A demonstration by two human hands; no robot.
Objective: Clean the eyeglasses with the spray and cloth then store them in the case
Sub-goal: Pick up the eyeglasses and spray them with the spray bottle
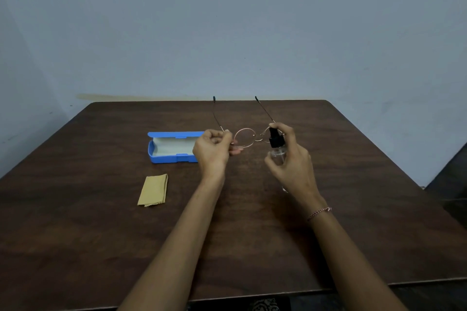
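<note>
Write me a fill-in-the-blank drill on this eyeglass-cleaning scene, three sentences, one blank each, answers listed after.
1. The left hand holds the round thin-rimmed metal eyeglasses with their temple arms ____.
2. The right hand grips the clear spray bottle with the black pump top, while the folded tan cloth lies on the dark wooden ____.
3. The blue rectangular plastic glasses case sits with its lid ____.

Missing words: unfolded; table; open

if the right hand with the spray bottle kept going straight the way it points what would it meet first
The right hand points up and away, its spray bottle aimed at the eyeglasses held by the left hand. It would probably meet the lens nearest the nozzle first, though depth is hard to judge.
</note>
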